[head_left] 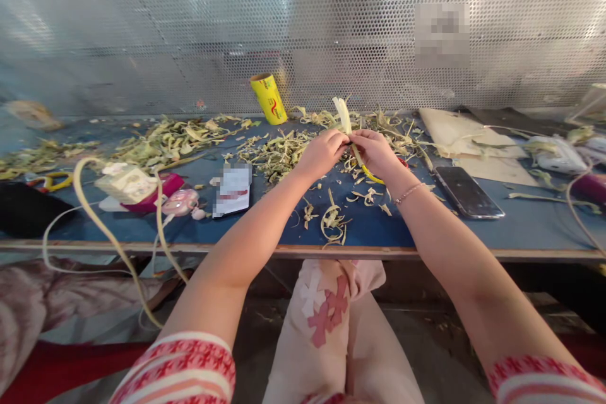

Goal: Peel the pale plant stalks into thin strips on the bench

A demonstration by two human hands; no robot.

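Observation:
Over the middle of the table, my left hand and my right hand meet with fingertips pinched together. Between them a pale yellow-green plant strip sticks up; its lower part is hidden by the fingers. Yellow curved handles, which look like those of scissors, show just below my right hand; I cannot tell whether the hand touches them. A heap of dried leaf scraps lies beside and behind my left hand. Small curled peelings are scattered nearer the table's front edge.
A yellow tube stands tilted near the perforated metal panel. A phone lies right, another lit phone left. Cables loop over the left edge near a charger. Brown card sheets lie at the right.

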